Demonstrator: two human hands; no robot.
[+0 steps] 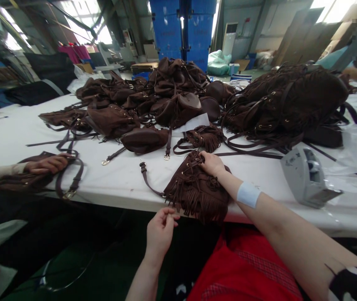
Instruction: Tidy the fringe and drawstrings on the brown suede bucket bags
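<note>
A dark brown fringed bag (197, 194) lies at the table's near edge, its tassels hanging toward me. My right hand (212, 164) is closed on the bag's upper part, by the gathered opening. Just below the bag's left lower edge, my left hand (162, 230) is held with curled fingers, thumb against fingertips, close to the fringe; whatever is between them is too small to make out. From the bag's left side a strap (150, 184) with a small buckle runs out over the table. Behind the bag sits a smaller fringed piece (206, 137) with a looped strap.
Brown bags (116, 119) are heaped across the white table (103, 175), with a large fringed pile (285, 100) at right. A grey tape dispenser (307, 175) stands right of my forearm. At left, a co-worker's hand (48, 164) rests on another bag. Blue crates (183, 31) stand behind.
</note>
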